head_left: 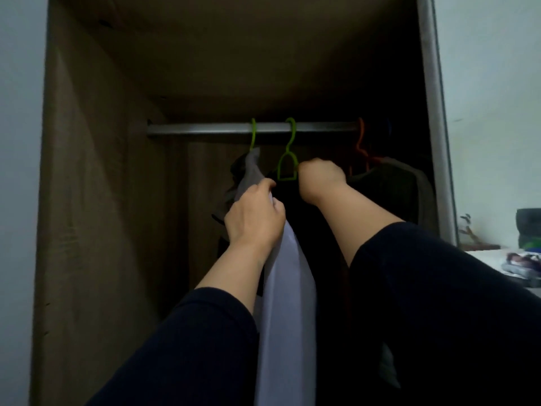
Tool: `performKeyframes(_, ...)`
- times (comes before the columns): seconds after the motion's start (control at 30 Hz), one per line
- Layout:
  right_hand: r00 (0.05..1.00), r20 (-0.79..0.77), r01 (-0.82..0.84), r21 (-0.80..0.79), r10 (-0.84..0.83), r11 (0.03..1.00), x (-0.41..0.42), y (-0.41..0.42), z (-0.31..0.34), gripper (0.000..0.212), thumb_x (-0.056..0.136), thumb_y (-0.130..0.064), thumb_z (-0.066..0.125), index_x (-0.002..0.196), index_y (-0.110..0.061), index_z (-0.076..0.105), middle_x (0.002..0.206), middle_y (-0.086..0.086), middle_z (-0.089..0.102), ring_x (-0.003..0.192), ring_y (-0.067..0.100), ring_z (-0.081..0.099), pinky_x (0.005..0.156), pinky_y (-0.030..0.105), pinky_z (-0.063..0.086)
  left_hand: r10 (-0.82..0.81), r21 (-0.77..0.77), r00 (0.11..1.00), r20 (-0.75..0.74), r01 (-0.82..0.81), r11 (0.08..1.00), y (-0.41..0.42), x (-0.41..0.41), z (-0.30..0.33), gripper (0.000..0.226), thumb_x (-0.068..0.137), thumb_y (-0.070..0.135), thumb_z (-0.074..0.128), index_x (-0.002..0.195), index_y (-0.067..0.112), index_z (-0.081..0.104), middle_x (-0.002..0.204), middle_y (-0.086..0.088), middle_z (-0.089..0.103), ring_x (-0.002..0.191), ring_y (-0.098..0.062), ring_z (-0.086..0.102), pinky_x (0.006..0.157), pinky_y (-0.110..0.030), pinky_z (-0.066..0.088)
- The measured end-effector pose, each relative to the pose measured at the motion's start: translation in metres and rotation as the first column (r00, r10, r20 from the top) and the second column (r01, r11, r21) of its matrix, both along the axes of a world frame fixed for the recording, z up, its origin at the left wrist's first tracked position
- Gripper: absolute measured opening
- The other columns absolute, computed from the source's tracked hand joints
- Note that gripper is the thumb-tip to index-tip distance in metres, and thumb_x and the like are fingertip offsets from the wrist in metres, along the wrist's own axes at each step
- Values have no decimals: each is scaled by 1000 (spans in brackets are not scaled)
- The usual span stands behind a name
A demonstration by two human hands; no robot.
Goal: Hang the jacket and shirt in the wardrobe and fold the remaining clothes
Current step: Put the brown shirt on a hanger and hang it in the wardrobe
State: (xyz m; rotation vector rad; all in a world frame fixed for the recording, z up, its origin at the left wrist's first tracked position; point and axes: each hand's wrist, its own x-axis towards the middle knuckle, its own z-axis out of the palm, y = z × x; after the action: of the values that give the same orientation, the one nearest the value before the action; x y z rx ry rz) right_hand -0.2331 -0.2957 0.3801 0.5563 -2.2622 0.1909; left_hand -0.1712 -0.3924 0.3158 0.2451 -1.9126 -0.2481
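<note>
A metal rail (205,128) crosses the open wardrobe. Two green hangers hook over it. The left green hanger (253,136) carries a white shirt (287,303) that hangs down between my arms. My left hand (253,218) grips the shirt's shoulder just below that hanger. The second green hanger (288,159) carries a black garment (319,244), hard to make out in the dark. My right hand (317,177) is curled at the right side of this hanger's neck, holding the hanger or the dark cloth there.
An orange hanger (360,145) with a dark olive garment (404,189) hangs at the rail's right end. The wardrobe's brown left wall (96,200) and grey door edge (439,142) frame the opening. A white surface (491,259) with small items lies at the right.
</note>
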Motion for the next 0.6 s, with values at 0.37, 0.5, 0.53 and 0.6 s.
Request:
performKeyframes(0.37,955,-125,-294,-257,270,920,37,32,-129,62,88,-7,57,143,-26,36,160,14,-10,130,36,31,84,42,51,34,203,997,69,-48,978,36,30,-93,57,93,27,52,144,18,27,130,-7,46,107,-25,57,79,-45,54)
performKeyframes(0.5,892,-29,-443,-248,451,862,43,53,-180,64,91,-24,55,147,-33,26,159,12,-19,138,37,21,97,49,44,22,295,999,47,-35,955,56,48,-134,48,95,26,50,140,19,35,125,-4,50,109,-20,55,86,-39,50)
performKeyframes(0.53,878,-4,-467,-232,480,853,45,59,-188,63,92,-27,53,147,-33,25,158,12,-20,140,38,18,100,50,42,16,319,998,54,-33,947,61,55,-142,44,96,23,48,138,20,37,124,-3,51,108,-18,55,86,-37,49)
performKeyframes(0.6,854,26,-507,-186,520,842,52,71,-203,61,92,-26,52,147,-32,25,158,13,-21,143,38,13,106,51,36,9,388,997,71,-36,921,72,70,-157,32,98,16,43,129,22,46,119,-2,56,101,-13,56,79,-26,47)
